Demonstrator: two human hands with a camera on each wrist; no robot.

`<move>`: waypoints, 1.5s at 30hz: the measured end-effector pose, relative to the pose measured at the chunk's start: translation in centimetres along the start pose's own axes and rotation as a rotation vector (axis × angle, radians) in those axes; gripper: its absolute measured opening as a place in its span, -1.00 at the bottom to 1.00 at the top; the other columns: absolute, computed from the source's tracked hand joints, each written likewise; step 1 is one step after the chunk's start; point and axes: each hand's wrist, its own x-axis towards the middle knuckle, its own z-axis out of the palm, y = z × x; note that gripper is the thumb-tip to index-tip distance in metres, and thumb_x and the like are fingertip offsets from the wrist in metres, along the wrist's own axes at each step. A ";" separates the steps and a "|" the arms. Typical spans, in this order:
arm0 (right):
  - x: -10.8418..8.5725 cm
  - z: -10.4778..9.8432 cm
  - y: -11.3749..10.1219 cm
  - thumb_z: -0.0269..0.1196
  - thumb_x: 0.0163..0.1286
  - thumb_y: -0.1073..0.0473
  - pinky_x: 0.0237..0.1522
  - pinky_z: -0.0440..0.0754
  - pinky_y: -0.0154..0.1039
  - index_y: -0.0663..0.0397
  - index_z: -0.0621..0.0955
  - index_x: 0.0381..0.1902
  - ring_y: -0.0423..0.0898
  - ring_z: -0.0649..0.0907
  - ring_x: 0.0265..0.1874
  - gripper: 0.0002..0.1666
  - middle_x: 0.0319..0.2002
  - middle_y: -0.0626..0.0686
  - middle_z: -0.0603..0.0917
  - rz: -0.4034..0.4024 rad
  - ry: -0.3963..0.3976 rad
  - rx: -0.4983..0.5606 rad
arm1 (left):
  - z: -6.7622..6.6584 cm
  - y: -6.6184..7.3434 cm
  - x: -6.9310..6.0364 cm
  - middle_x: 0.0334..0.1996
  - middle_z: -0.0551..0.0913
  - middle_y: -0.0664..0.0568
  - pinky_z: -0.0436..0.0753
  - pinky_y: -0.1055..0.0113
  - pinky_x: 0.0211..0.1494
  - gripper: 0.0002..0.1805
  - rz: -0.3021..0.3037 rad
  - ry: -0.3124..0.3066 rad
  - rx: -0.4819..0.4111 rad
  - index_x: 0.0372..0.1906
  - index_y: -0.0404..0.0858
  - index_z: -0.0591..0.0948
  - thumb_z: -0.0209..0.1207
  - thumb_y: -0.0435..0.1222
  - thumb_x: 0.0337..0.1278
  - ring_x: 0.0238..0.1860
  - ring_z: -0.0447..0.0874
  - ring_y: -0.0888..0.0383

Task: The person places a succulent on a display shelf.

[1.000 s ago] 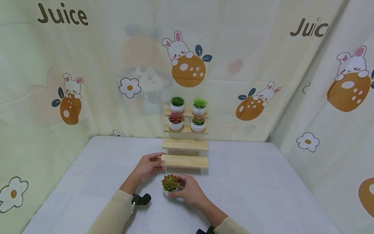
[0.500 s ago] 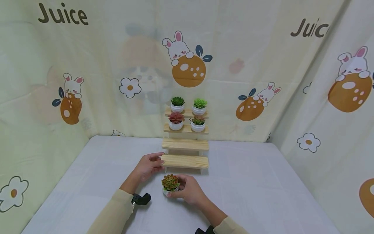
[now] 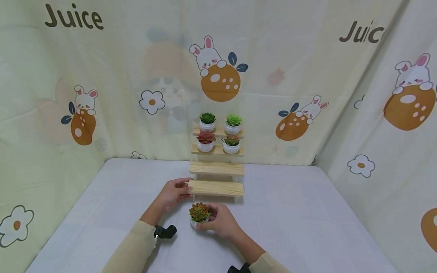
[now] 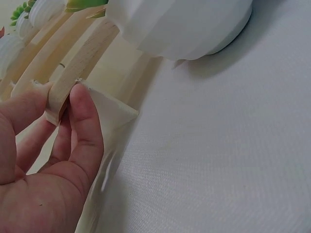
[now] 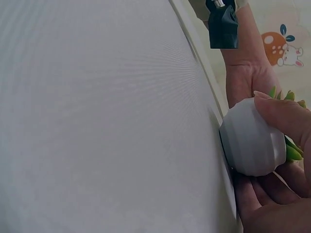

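Observation:
A tiered wooden shelf (image 3: 216,187) stands at the middle of the table. My left hand (image 3: 173,195) pinches the left end of its lowest board; the left wrist view shows thumb and fingers around the board end (image 4: 73,80). In front of the shelf, my right hand (image 3: 220,222) grips a potted succulent (image 3: 199,213) with orange-green leaves. Its white ribbed pot (image 5: 252,138) sits upright on the table, thumb on one side and fingers on the other. In the left wrist view the same pot (image 4: 180,24) is close to the shelf's lowest board.
On the top board are a dark green succulent (image 3: 207,120) and a light green one (image 3: 233,123). The board below bears a red succulent (image 3: 205,141) and a green-red one (image 3: 231,143). A printed curtain (image 3: 259,83) hangs behind the white table (image 3: 290,212).

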 end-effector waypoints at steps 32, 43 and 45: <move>1.1 -2.6 -2.3 0.60 0.09 0.24 0.07 0.76 -0.24 0.09 0.62 0.27 -0.06 0.74 0.02 -0.25 0.17 0.14 0.71 -0.058 0.122 0.067 | 0.0 0.4 0.0 -0.03 0.66 -0.11 0.80 0.34 -0.10 -0.45 0.001 -0.015 0.000 0.41 -0.38 0.46 0.22 -0.48 0.36 -0.19 0.75 0.16; 2.4 -3.9 -4.5 0.61 0.08 0.22 0.11 0.76 -0.17 0.19 0.61 0.26 0.01 0.72 0.10 -0.24 0.17 0.22 0.70 -0.075 0.185 0.042 | -0.3 -0.1 0.2 -0.01 0.65 -0.12 0.80 0.33 -0.08 -0.45 0.000 -0.023 -0.005 0.41 -0.37 0.46 0.22 -0.49 0.35 -0.17 0.74 0.15; 2.6 -4.0 -4.8 0.61 0.07 0.22 0.12 0.75 -0.16 0.17 0.61 0.26 0.03 0.71 0.13 -0.24 0.18 0.21 0.70 -0.069 0.196 0.054 | -0.3 -0.2 0.2 -0.01 0.64 -0.12 0.80 0.33 -0.08 -0.45 -0.001 -0.023 -0.006 0.41 -0.37 0.47 0.22 -0.49 0.35 -0.16 0.73 0.15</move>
